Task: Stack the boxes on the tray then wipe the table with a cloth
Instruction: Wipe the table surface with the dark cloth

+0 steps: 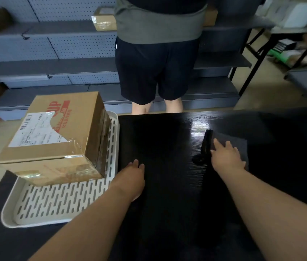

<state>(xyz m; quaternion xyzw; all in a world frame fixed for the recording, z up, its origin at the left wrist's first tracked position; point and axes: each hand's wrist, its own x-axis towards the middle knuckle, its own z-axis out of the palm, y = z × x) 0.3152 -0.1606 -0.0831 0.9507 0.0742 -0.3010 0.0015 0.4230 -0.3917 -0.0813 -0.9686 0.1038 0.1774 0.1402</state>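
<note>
**Q:** As seen from the head view, how are the task's things laid out?

**A:** A black table [167, 140] fills the lower right of the view. On its left part rests a white slotted tray [58, 200]. Cardboard boxes [55, 136] stand stacked on the far half of that tray; the upper box carries a torn white shipping label [38, 129] and red print. The near half of the tray is bare slotted plastic.

**Q:** Where is the cloth?

**A:** A dark grey cloth [233, 142] lies flat on the table, right of centre. A black folded edge or strap runs along its left side; which of the two it is cannot be told.

**Q:** What is the state of each hand?

**A:** The right hand [226, 157] lies palm down on the cloth, fingers spread and extended, pressing rather than clasping; nothing is enclosed in it. The left hand [132, 176] rests palm down on the bare tabletop just beside the tray's right rim, fingers loosely extended, holding nothing. Both forearms are bare and enter from the bottom edge.

**Q:** What lies beyond the table?

**A:** A second person [156, 53], in a grey-green top and dark shorts, stands with back turned just past the far edge. Behind that person are grey pegboard shelves [36, 44], with a taped cardboard parcel [103, 19] on an upper shelf. A patch of glare marks the tabletop near the cloth.
</note>
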